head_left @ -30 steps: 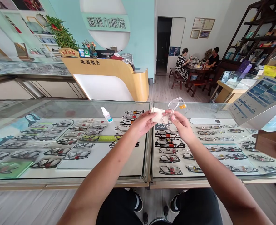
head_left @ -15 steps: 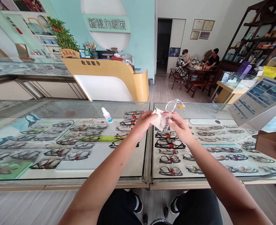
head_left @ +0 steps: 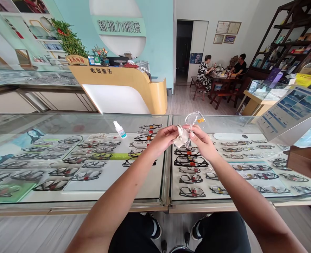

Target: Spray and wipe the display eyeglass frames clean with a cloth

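Clear-framed glasses (head_left: 191,118) are pinched in my right hand (head_left: 201,139), one lens and an orange sticker standing up above the fingers. My left hand (head_left: 166,137) is closed on a pale cloth (head_left: 182,137), which is folded around the lower part of the glasses. The other lens is mostly hidden by the cloth. Both hands are over the glass counter (head_left: 134,196), near the seam between its two cases. A white spray bottle (head_left: 120,129) with a blue label stands on the glass to the left of my hands.
Rows of glasses (head_left: 191,161) lie inside the cases under the glass. A tilted display board (head_left: 290,109) and a brown box (head_left: 305,163) stand at the right. Beyond are a wooden cashier desk (head_left: 159,95) and two people (head_left: 204,73) seated at a table.
The cloth, spread flat beside the glasses before, is now bunched around the lower lens. My left hand has moved slightly right, its fingers wrapping the cloth.
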Available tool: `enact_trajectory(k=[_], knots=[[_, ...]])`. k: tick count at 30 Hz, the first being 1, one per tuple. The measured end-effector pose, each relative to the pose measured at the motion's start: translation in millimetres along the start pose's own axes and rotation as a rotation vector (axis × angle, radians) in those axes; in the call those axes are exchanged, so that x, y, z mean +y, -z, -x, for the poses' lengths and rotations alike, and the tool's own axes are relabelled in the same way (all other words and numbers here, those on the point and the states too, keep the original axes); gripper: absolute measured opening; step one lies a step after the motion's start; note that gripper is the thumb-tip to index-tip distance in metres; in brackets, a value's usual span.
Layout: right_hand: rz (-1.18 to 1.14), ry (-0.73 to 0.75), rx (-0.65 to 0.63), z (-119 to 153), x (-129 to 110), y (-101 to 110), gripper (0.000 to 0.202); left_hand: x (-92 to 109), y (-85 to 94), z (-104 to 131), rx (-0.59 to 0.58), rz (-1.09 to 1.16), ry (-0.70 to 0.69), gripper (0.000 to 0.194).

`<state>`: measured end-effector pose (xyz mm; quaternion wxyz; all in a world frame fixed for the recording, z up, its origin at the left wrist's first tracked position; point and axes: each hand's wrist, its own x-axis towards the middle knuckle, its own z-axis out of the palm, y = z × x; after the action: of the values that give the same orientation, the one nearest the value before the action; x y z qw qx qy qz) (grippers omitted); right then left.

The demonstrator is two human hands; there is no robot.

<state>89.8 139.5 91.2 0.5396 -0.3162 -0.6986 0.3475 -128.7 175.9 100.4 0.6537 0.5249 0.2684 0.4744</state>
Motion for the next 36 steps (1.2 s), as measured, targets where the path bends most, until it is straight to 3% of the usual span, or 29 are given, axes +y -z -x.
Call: enact_trajectory(k=[5, 10, 16, 20, 26, 30, 36], knots=[[-0.015, 0.021, -0.028, 1, 1, -2, 0.049, -6, -2.0, 2, -0.038, 0.009, -0.039, 0.053], [-0.011, 0.041, -0.049, 1, 7, -2, 0.052, -17, 0.9, -1, -0.038, 0.072, 0.051, 0.061], [-0.056, 0.054, -0.075, 1, 8, -1, 0.046, -19, -1.5, 0, -0.177, 0.100, 0.117, 0.060], [-0.069, 0.039, -0.082, 0, 7, -1, 0.048, -18, -5.3, 2, -0.143, 0.068, 0.111, 0.061], [-0.113, 0.051, -0.085, 0, 6, -2, 0.041, -23, -11.8, 2, -0.082, 0.096, 0.038, 0.059], [-0.119, 0.031, -0.054, 0, 7, -3, 0.040, -31, -15.7, 2, 0.002, 0.080, -0.116, 0.065], [-0.113, 0.016, -0.030, 1, 10, -2, 0.044, -30, -21.5, 6, -0.027, -0.042, -0.210, 0.063]])
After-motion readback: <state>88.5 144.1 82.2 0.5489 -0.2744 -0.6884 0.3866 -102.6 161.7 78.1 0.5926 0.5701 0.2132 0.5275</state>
